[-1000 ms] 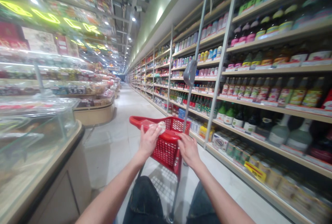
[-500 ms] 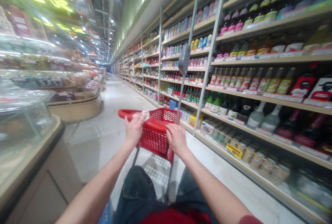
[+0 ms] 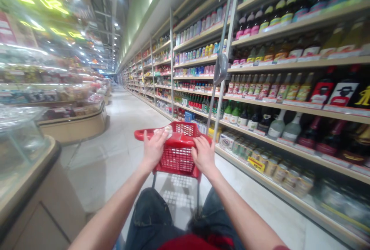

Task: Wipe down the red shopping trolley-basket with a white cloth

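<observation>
A red plastic shopping cart [image 3: 177, 160] stands in front of me, its red handle bar running crosswise between my hands. My left hand [image 3: 154, 147] presses a crumpled white cloth or tissue [image 3: 167, 131] against the left part of the handle, fingers bent over it. On the right part of the handle rests my right hand [image 3: 203, 153], its fingers curled over the bar. A grey pole with a grey holder [image 3: 221, 68] rises from the cart's right side.
Long shelves [image 3: 268, 105] of bottles, cans and jars line the right side. On the left are a glass-topped counter [image 3: 31, 173] and a rounded display island [image 3: 75, 126] with packaged goods. A pale tiled aisle [image 3: 121, 107] runs ahead between them.
The cart and both hands have shifted slightly right in view, and the pole has swung right. The shelves and counters have slid left. Both hands stay on the handle.
</observation>
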The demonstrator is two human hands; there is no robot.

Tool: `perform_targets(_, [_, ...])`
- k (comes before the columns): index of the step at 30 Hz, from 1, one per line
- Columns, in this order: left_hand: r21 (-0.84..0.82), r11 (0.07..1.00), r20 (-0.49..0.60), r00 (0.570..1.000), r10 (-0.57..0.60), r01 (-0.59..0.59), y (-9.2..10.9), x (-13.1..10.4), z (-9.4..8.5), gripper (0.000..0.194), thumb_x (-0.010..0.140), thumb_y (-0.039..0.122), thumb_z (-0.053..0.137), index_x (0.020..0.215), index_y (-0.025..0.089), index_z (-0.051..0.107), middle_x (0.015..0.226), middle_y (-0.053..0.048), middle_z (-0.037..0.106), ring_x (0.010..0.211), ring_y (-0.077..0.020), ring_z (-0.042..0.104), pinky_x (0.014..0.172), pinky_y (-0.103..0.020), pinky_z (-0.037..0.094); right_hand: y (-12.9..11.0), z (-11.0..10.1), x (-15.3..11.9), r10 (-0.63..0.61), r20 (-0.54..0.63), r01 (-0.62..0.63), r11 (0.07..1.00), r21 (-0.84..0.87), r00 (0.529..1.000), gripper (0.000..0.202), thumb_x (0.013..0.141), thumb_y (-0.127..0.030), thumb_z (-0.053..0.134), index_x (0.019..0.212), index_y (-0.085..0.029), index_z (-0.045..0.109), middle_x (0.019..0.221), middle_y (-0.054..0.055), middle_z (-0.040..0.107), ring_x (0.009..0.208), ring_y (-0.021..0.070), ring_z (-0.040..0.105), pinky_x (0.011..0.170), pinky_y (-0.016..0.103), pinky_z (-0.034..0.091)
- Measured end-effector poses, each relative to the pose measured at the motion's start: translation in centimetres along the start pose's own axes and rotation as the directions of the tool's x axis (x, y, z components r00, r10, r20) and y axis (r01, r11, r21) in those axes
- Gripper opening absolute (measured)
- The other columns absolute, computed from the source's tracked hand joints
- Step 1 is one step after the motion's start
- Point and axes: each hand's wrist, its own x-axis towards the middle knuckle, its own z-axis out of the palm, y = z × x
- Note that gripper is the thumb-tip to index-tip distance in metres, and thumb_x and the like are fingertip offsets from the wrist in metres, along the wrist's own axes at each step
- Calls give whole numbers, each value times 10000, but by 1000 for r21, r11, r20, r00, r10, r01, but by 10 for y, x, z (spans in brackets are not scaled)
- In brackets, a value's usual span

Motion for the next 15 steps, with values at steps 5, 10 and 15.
perform_targets(5, [60, 990, -25, 992, -127, 128, -18, -10, -4, 402, 846, 130, 377, 1191, 228, 559, 1242, -129, 567, 1149, -253, 527, 1078, -565, 72, -2, 0, -2, 50, -10, -50, 999, -6, 999, 344, 806, -197, 437, 1122, -157, 567, 1197, 106, 582, 1206, 275, 428, 1037, 569, 139])
perform_targets(10, [21, 1000, 1, 1000, -9, 9, 19, -13, 3, 414, 861, 124, 369, 1225, 241, 527, 1289, -96, 529, 1202, -214, 482, 1098, -522, 38, -8, 1, -2, 21, 0, -21, 1000, 2, 1000, 351, 807, -192, 425, 1132, -168, 557, 1230, 106, 563, 1197, 258, 445, 1046, 577, 121])
perform_targets(15, [11, 998, 13, 998, -67, 67, 1, -14, 2, 418, 847, 115, 390, 1214, 248, 536, 1286, -98, 533, 1181, -223, 501, 1090, -548, 34, 1, -2, -3, 12, 5, -12, 1000, -15, 1000, 367, 807, -187, 415, 1148, -171, 548, 1235, 105, 560, 1198, 258, 449, 1037, 583, 150])
